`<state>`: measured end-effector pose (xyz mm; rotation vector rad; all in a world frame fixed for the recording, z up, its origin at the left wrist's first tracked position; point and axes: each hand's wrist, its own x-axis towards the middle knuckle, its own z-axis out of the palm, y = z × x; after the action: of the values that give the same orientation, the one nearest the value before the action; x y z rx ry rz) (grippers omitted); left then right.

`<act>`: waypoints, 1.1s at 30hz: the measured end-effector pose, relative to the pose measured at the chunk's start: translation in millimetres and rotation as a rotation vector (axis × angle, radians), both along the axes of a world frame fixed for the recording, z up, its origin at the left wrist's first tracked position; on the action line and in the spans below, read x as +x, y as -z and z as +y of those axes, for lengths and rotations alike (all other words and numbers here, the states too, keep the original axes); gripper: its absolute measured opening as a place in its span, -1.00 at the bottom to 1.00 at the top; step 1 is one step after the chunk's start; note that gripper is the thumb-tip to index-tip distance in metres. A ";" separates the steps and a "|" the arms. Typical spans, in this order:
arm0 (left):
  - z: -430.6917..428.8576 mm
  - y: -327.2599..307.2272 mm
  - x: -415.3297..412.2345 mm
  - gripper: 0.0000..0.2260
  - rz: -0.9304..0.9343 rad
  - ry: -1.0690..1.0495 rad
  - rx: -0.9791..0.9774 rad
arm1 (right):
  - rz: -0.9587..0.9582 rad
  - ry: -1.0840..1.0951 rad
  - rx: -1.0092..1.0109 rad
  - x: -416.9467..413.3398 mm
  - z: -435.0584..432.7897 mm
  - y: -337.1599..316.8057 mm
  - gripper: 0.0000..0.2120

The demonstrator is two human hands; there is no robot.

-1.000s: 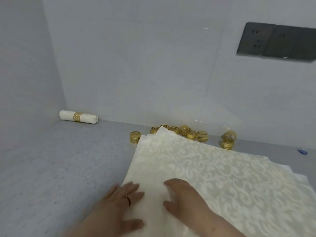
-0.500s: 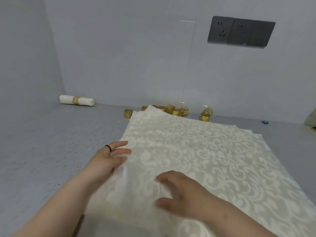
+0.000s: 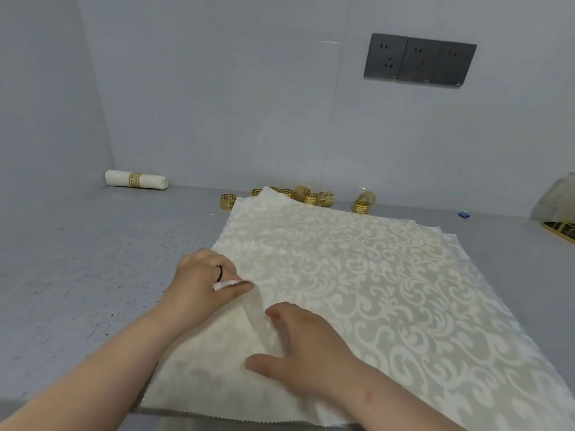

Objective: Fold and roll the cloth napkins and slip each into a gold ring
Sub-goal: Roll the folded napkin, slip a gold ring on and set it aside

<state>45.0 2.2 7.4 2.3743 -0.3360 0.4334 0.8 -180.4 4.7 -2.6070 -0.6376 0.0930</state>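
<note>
Left hand [image 3: 202, 281] fingers pinch the top napkin's [image 3: 357, 290] left edge, right hand [image 3: 308, 346] pressing flat beside it, with open table [image 3: 93, 259] leftward and one rolled napkin [image 3: 136, 179] at the wall.

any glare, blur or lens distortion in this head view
Head view: soft, even light, only faint shadows under the hands; a weak sheen on the wall above the loose gold rings; wide-angle bending of the wall corner at left; sharp overall, the patterned napkin crisp, forearms slightly soft at the bottom edge.

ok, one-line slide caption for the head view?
Left hand pinches up the top napkin's edge, right hand presses the stack; gold rings wait behind.
</note>
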 end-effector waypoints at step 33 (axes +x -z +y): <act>31.7 5.2 -15.3 -0.88 0.433 -0.241 -0.327 | 0.150 0.439 -0.230 43.6 -191.0 -50.9 -0.63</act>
<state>29.7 33.9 2.2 2.1168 0.2073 0.0642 44.4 -371.5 55.7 -2.8606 0.0072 0.2309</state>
